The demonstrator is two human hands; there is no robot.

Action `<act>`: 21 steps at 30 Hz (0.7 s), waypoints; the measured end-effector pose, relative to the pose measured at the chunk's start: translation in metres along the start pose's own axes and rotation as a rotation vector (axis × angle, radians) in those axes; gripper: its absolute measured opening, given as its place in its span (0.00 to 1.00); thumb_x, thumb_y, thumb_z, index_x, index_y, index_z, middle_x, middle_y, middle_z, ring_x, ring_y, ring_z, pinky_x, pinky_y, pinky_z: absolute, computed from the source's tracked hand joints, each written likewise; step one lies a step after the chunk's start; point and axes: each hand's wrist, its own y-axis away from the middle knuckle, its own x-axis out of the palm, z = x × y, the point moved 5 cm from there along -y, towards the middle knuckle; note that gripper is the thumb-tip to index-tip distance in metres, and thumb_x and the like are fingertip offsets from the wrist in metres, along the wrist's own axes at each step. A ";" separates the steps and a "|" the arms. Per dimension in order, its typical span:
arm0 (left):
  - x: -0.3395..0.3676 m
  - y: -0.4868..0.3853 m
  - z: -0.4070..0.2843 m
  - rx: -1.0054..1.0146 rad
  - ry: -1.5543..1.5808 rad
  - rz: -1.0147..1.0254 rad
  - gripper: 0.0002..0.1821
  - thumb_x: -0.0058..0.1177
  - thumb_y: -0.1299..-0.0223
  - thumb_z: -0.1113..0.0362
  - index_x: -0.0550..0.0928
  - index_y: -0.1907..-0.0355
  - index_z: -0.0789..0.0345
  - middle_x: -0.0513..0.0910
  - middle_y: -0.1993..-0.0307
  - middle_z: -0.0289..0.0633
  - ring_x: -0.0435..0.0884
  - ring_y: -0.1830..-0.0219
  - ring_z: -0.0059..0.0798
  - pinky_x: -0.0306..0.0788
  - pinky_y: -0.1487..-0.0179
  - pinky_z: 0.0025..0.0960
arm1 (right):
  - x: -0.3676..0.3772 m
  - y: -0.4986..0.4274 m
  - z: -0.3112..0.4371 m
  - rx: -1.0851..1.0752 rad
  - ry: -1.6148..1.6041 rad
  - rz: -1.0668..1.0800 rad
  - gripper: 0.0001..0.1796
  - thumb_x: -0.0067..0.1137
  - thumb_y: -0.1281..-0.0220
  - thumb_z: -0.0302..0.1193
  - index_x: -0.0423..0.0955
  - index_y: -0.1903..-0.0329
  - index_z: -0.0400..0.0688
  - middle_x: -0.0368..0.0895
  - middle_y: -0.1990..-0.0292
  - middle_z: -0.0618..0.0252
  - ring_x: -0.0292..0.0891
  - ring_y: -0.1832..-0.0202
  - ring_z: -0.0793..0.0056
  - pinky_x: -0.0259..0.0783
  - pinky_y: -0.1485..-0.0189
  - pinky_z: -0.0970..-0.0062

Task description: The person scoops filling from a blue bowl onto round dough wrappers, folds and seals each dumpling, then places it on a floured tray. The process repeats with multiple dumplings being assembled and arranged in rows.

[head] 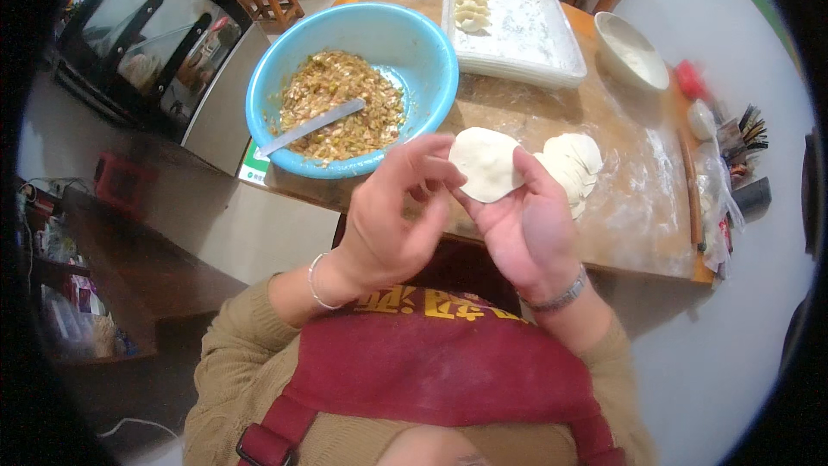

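My right hand (533, 233) holds a round white dough wrapper (486, 165), its thumb on the near right edge and its fingers beneath. At the wrapper's left edge are the curled fingertips of my left hand (394, 213); whether they press on it is hard to tell. The left thumb and fingers stay apart. Behind my right hand lies a fanned stack of wrappers (572, 165) on the floured board (637, 207). Ahead to the left, a blue basin (420, 45) contains chopped filling (336, 90), with a flat spatula (314, 126) resting across filling and rim.
Folded dumplings (471, 3) line the left side of a floured white tray (530, 19). A white bowl (631, 52) of flour stands to its right. Along the right edge lie a wooden rolling pin (690, 188) and plastic bags (715, 200). A glass-fronted display case (155, 45) stands left.
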 end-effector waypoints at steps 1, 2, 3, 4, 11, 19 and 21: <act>-0.002 -0.001 0.006 -0.177 0.174 0.010 0.22 0.52 0.38 0.81 0.71 0.40 0.71 0.86 0.60 0.44 0.84 0.62 0.26 0.77 0.55 0.25 | 0.002 0.001 -0.001 0.002 0.045 0.010 0.24 0.34 0.20 0.34 0.63 0.34 0.31 0.74 0.37 0.46 0.72 0.35 0.54 0.65 0.28 0.54; -0.003 -0.002 0.011 -0.338 0.357 0.022 0.24 0.52 0.36 0.80 0.69 0.38 0.71 0.86 0.60 0.44 0.84 0.62 0.24 0.77 0.56 0.24 | 0.004 0.002 -0.003 0.003 0.092 0.023 0.22 0.34 0.21 0.32 0.64 0.34 0.31 0.75 0.38 0.47 0.74 0.36 0.55 0.67 0.29 0.55; -0.003 -0.004 0.013 -0.459 0.560 0.036 0.25 0.52 0.35 0.79 0.66 0.36 0.71 0.86 0.59 0.45 0.83 0.61 0.21 0.77 0.56 0.22 | 0.007 0.003 -0.004 -0.004 0.133 0.060 0.21 0.35 0.21 0.30 0.64 0.35 0.31 0.76 0.39 0.48 0.75 0.38 0.57 0.69 0.30 0.57; -0.005 -0.006 0.014 -0.551 0.630 0.065 0.27 0.51 0.33 0.79 0.63 0.34 0.72 0.86 0.60 0.46 0.83 0.62 0.20 0.78 0.58 0.22 | 0.007 0.004 -0.005 -0.007 0.158 0.050 0.21 0.35 0.22 0.29 0.66 0.35 0.32 0.77 0.40 0.49 0.76 0.38 0.59 0.70 0.31 0.59; -0.010 -0.008 0.012 -0.810 0.917 0.110 0.30 0.49 0.32 0.79 0.57 0.31 0.74 0.85 0.55 0.55 0.87 0.66 0.31 0.82 0.59 0.28 | 0.012 0.010 -0.010 -0.039 0.541 0.161 0.23 0.36 0.26 0.26 0.68 0.35 0.29 0.76 0.39 0.47 0.75 0.37 0.62 0.70 0.33 0.66; -0.023 -0.007 0.010 -0.931 1.067 0.084 0.30 0.47 0.32 0.78 0.55 0.30 0.75 0.82 0.50 0.62 0.89 0.62 0.40 0.84 0.58 0.29 | 0.006 0.007 -0.008 -0.121 0.676 0.188 0.24 0.34 0.31 0.23 0.70 0.37 0.29 0.78 0.40 0.47 0.75 0.40 0.64 0.69 0.36 0.68; -0.028 -0.007 0.012 -0.937 1.024 0.050 0.30 0.46 0.32 0.78 0.56 0.30 0.76 0.82 0.50 0.63 0.89 0.62 0.40 0.84 0.58 0.28 | 0.003 0.007 -0.006 -0.100 0.617 0.144 0.24 0.36 0.31 0.23 0.73 0.37 0.33 0.82 0.43 0.57 0.78 0.52 0.79 0.71 0.48 0.80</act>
